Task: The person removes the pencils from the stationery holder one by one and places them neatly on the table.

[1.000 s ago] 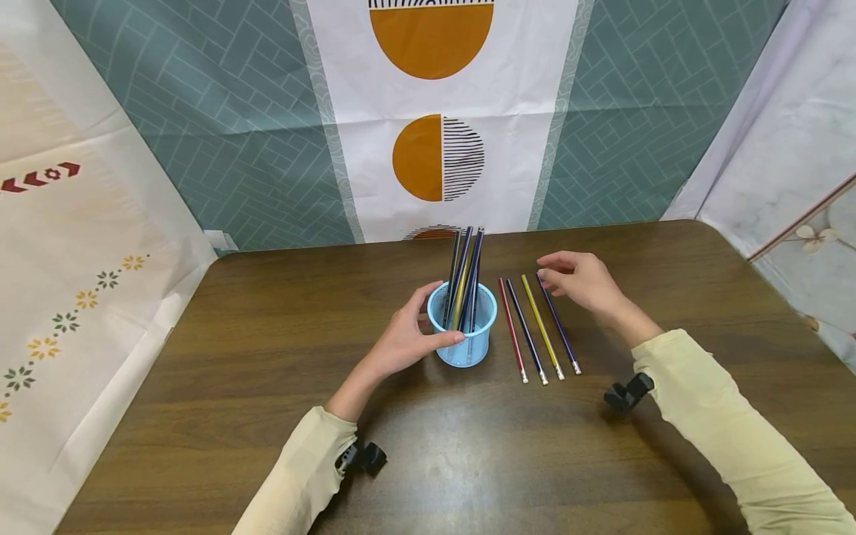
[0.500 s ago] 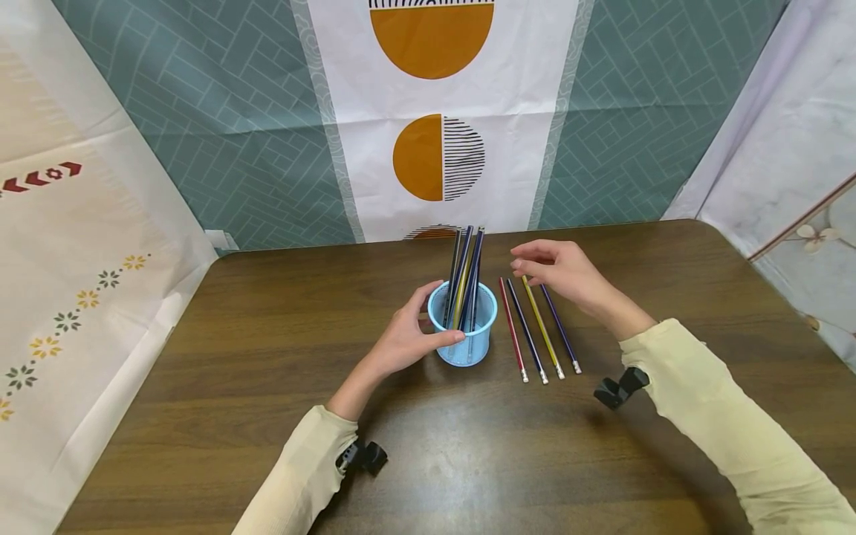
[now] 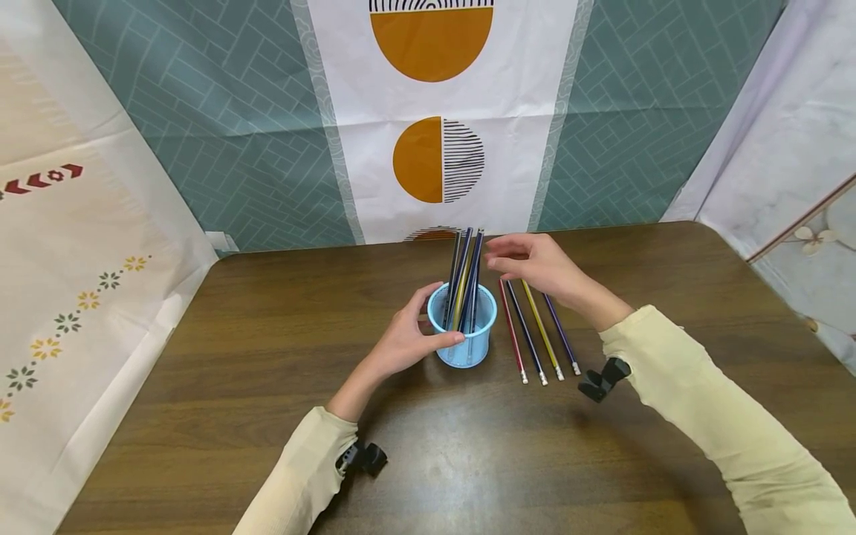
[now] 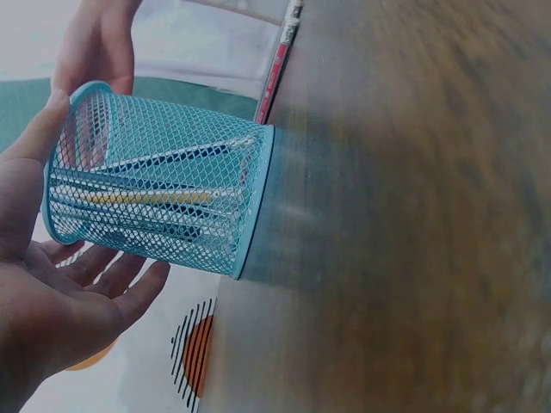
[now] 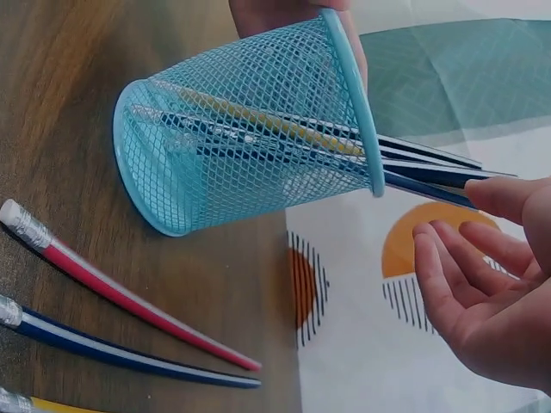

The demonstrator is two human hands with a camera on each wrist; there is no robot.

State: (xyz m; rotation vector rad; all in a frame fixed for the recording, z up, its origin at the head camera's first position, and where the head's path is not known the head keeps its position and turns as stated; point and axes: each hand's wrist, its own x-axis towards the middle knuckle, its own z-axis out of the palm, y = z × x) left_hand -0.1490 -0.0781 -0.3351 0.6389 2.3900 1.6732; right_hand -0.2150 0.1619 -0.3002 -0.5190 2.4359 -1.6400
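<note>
A light blue mesh pencil cup (image 3: 468, 355) stands upright on the table, with several pencils (image 3: 473, 269) leaning inside, mostly dark, one yellow. My left hand (image 3: 409, 338) holds the cup from its left side, thumb at the front of the rim and fingers behind. Beside the pencil tops hovers my right hand (image 3: 538, 264), thumb and fingers apart and nothing gripped; in the right wrist view its thumb overlaps a pencil end, contact unclear. Right of the cup lie a red pencil (image 3: 513, 334), a dark blue pencil (image 3: 526, 334), a yellow pencil (image 3: 543, 334) and a purple-blue pencil (image 3: 560, 334).
The brown wooden table (image 3: 428, 446) reaches back to a patterned cloth (image 3: 267, 148) hung behind it. White cloths hang at the left and right sides. Each wrist carries a small black camera mount.
My right hand has moved left from the far end of the purple-blue pencil, over the lying pencils, to beside the pencil tops in the cup. The left hand and the cup stay put.
</note>
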